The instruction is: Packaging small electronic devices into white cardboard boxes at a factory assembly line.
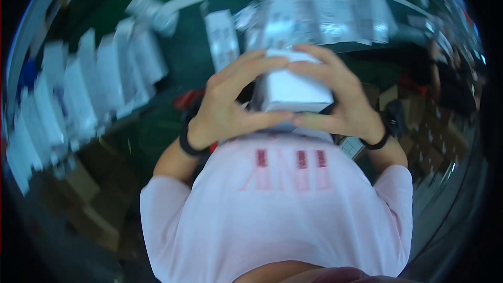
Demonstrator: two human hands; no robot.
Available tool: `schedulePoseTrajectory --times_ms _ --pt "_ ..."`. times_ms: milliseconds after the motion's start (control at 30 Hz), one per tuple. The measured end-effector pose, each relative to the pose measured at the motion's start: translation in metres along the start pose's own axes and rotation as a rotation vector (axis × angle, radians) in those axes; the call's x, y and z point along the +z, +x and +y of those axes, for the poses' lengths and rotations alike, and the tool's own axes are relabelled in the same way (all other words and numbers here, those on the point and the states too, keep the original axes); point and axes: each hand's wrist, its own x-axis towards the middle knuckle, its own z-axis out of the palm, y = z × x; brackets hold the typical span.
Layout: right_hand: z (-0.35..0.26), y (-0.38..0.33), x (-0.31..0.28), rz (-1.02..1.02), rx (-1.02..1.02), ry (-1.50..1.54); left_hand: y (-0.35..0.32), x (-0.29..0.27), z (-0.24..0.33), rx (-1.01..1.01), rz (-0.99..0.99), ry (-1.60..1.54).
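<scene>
A white box (297,90) sits between my two hands, close in front of my chest. My left hand (236,94) is curved round its left side, with the fingers over the far part and the thumb along the near edge. From the right, my right hand (339,88) wraps it the same way, its fingers on the top and its thumb near my left thumb. Both thumbs almost meet below the box's near face. Just beyond the hands, a narrow white box (222,36) with dark marks stands on the green table (189,44).
Several white boxes (84,91) stand in a slanted row at the left. More white packages (327,15) line the back, and a clear plastic bag (152,13) lies at the far left. Brown cartons (89,199) are low at the left. Another person (445,73) is at the right.
</scene>
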Motion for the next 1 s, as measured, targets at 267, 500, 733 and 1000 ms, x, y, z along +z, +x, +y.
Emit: schedulePoseTrajectory --times_ms 267,500,733,1000 --pt "0.013 -0.072 -0.136 0.58 0.353 -0.35 0.069 0.016 0.044 0.127 0.032 -0.113" --pt "0.314 -0.167 -0.295 0.959 0.669 -0.872 0.122 0.005 0.108 0.176 0.386 0.226" --pt "0.548 -0.21 -0.287 0.823 0.7 -0.729 0.24 -0.017 -0.063 -0.64 0.0 0.522" --pt "0.475 -0.172 -0.38 0.593 0.475 -0.974 0.347 -0.043 -0.285 0.043 0.111 0.855"
